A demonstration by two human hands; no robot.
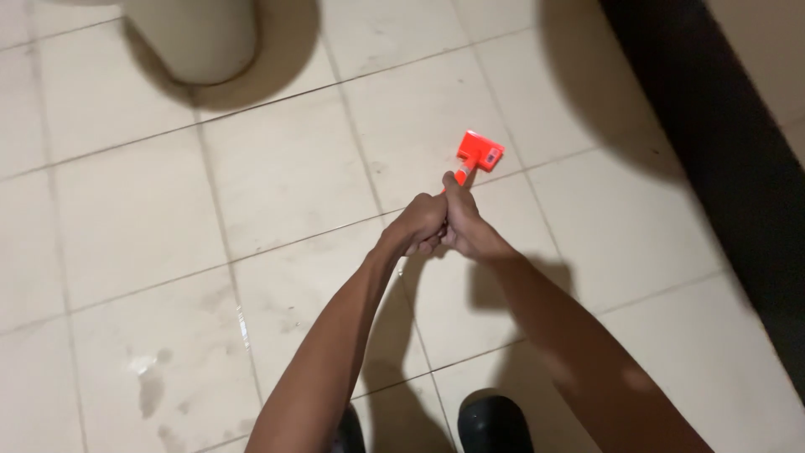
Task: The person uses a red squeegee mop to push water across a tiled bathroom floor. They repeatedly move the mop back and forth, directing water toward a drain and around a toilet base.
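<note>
Both hands close around the handle of an orange floor brush (pixel 479 152), one against the other. The left hand (pixel 417 225) wraps the handle with fingers fully curled; the right hand (pixel 464 222) is clamped just beside it and slightly higher, thumb laid along the shaft toward the head. Almost all of the handle is hidden inside the two fists, and only a short orange and white stretch shows above the right thumb. The brush head, a flat rectangular block, is out in front of the hands and low over the floor (pixel 134 210), near a grout line; whether it touches the tile cannot be told from this view. The floor is pale glazed tile with wet patches (pixel 151 377) at the lower left. The base of a pale toilet (pixel 197 38) stands at the top left, well apart from the brush. A dark strip (pixel 729 159) runs along the right edge. A black shoe (pixel 495 424) shows below the forearms. As a judgement, the brush is light, stiff plastic; the wet tile is likely slippery, so a firm two-handed hold on the handle suits it
</note>
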